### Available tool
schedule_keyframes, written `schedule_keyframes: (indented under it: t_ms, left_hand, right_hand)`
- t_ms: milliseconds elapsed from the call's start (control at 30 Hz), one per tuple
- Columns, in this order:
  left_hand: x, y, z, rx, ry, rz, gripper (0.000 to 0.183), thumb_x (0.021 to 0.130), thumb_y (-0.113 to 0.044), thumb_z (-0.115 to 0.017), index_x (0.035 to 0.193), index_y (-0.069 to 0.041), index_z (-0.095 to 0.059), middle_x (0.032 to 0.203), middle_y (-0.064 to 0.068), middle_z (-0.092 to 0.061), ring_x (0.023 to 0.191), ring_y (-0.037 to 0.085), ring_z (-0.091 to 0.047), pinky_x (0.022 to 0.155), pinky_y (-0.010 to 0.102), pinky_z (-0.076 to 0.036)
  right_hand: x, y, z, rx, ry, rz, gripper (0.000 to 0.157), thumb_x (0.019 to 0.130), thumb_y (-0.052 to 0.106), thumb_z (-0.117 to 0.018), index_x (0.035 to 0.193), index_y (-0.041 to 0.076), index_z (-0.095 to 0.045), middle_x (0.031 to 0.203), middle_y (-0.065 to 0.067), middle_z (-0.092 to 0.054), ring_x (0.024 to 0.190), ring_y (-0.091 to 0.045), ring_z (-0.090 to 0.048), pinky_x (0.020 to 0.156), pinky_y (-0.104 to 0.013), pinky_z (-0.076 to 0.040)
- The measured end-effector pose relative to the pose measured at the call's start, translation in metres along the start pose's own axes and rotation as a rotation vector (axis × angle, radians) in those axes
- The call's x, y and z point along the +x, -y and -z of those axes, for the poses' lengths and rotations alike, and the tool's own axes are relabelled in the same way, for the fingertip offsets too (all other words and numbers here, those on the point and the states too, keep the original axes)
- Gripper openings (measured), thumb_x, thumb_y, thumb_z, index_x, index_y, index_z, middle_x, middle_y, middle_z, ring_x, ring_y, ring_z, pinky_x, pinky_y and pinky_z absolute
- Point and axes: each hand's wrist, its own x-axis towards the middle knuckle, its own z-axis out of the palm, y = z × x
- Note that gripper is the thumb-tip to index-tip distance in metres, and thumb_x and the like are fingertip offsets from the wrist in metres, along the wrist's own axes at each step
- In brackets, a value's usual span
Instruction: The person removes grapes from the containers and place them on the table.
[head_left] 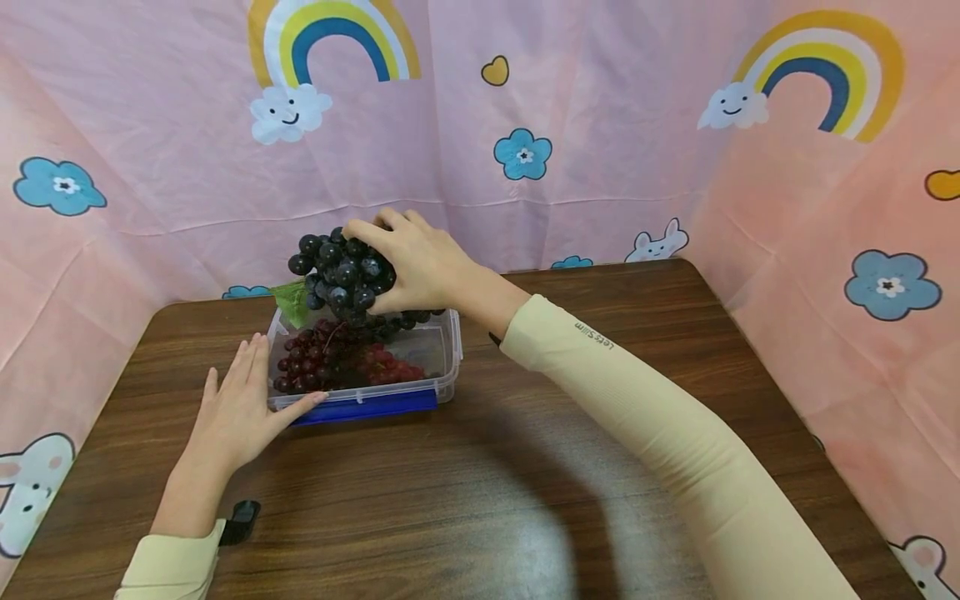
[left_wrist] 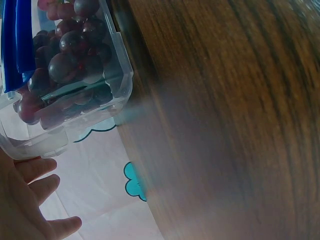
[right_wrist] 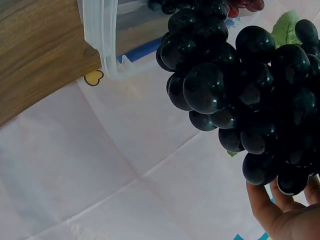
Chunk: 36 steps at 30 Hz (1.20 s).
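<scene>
My right hand [head_left: 420, 262] grips a large bunch of black grapes [head_left: 341, 275] above the back of a clear plastic box [head_left: 453, 358]. A green leaf [head_left: 292, 302] hangs at the bunch's left side. In the right wrist view the fingertips [right_wrist: 265, 205] press against the lower end of the black grapes [right_wrist: 260, 100]. Inside the box lie dark red grapes [head_left: 303, 362] and a smaller bright red bunch [head_left: 390, 367]. My left hand [head_left: 240, 417] rests at the box's left front corner, fingers straight along its side and thumb on the front rim.
A blue latch [head_left: 367, 406] runs along the box's front. The box stands on a brown wooden table [head_left: 525, 467], towards its back left. Pink printed cloth [head_left: 465, 125] hangs behind and at both sides of the table.
</scene>
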Motion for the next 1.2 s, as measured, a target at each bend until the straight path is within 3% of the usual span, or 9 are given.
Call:
schedule_keyframes:
  t_ms: [500,800,1200]
  left_hand:
    - [-0.002,0.001,-0.001,-0.006,0.005,0.004,0.123,0.096,-0.073,-0.058,0.166,0.004,0.005,0.172,0.034,0.000,0.160,0.052,-0.004,0.119,0.081,0.002]
    - [-0.001,-0.001,-0.001,-0.001,-0.002,0.001,0.122,0.096,-0.073,-0.058,0.166,0.005,0.004,0.171,0.035,-0.002,0.160,0.051,-0.002,0.119,0.081,0.001]
    - [0.000,0.001,-0.001,0.011,0.003,-0.001,0.122,0.097,-0.073,-0.056,0.166,0.005,0.006,0.171,0.035,0.001,0.159,0.053,-0.001,0.118,0.081,0.003]
  right_hand:
    - [-0.004,-0.007,0.012,0.022,-0.044,0.008,0.091,0.086,0.057,-0.083,0.161,0.030,-0.040,0.150,-0.006,-0.049,0.130,-0.029,-0.052,0.100,-0.048,-0.056]
    - [-0.011,-0.016,0.016,0.036,-0.065,-0.009,0.088,0.086,0.049,-0.085,0.160,0.029,-0.041,0.149,-0.007,-0.049,0.131,-0.030,-0.051,0.098,-0.050,-0.056]
    - [-0.021,-0.028,0.020,0.050,-0.090,-0.014,0.088,0.085,0.050,-0.086,0.158,0.025,-0.044,0.145,-0.010,-0.050,0.122,-0.031,-0.052,0.094,-0.048,-0.055]
